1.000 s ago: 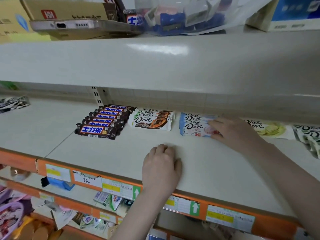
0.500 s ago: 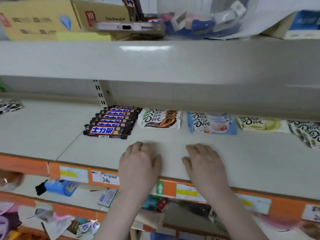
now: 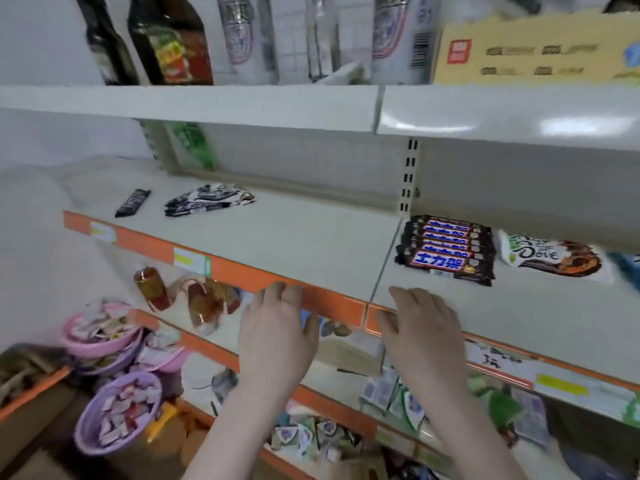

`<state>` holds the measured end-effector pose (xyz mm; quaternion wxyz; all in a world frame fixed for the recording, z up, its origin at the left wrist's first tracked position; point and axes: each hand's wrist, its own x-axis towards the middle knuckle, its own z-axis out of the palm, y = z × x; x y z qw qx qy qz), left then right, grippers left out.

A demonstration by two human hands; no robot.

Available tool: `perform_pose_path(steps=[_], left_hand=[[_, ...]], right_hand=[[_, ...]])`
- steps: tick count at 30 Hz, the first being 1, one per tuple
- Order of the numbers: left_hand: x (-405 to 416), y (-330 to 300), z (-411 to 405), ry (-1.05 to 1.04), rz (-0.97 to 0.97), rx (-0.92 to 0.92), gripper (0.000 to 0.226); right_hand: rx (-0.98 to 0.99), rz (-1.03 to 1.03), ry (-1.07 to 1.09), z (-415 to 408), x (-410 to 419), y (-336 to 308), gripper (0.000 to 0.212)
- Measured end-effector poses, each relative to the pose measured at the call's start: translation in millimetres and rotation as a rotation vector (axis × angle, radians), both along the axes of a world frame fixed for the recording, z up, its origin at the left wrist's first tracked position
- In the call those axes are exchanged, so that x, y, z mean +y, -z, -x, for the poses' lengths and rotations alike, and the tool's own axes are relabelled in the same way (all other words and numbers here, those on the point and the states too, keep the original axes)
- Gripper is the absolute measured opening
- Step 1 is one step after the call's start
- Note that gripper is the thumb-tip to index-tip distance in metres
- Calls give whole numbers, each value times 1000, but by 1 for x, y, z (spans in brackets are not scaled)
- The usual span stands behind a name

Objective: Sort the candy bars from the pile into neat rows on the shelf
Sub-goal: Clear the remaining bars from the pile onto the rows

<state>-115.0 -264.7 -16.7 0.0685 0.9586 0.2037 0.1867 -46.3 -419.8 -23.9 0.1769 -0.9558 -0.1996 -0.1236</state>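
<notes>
A small pile of black-and-white candy bars (image 3: 210, 199) lies at the back left of the pale shelf (image 3: 294, 237), with a single dark bar (image 3: 133, 202) to its left. On the right sits a neat row of brown bars with blue labels (image 3: 446, 249), then a white and brown Dove bar (image 3: 554, 258). My left hand (image 3: 278, 332) hovers at the shelf's orange front edge (image 3: 332, 304), fingers relaxed and holding nothing. My right hand (image 3: 422, 330) is beside it over the same edge, also holding nothing.
The upper shelf (image 3: 207, 105) overhangs closely and carries dark bottles (image 3: 166, 39) and a yellow carton (image 3: 533, 46). Lower shelves hold snack packets (image 3: 211, 303). Pink and purple bowls of sweets (image 3: 117, 410) stand at the bottom left.
The view has swung left, bringing the pile of black-and-white bars into sight. Both hands have drawn back from the shelf top to its front edge; the right hand left the blue Dove bar.
</notes>
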Motion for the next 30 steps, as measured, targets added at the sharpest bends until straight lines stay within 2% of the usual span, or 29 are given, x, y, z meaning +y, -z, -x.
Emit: perform_pose_path(steps=[8,19,26,30], left_hand=[[136,-2,-1,-182,62,-76,41],[324,-20,-68,-318,75,-151,39],[416,-16,-109,-287,92,-102,46],[468,-7,-132,-253,66,24,52]], right_hand=[[-41,-36,-114,-29,141,-7,39],[-17,31,-212,-110,331,-17,34],[19,88,-222,-140,408,-15,34],[4,113,-213,-156,443,-8,37]])
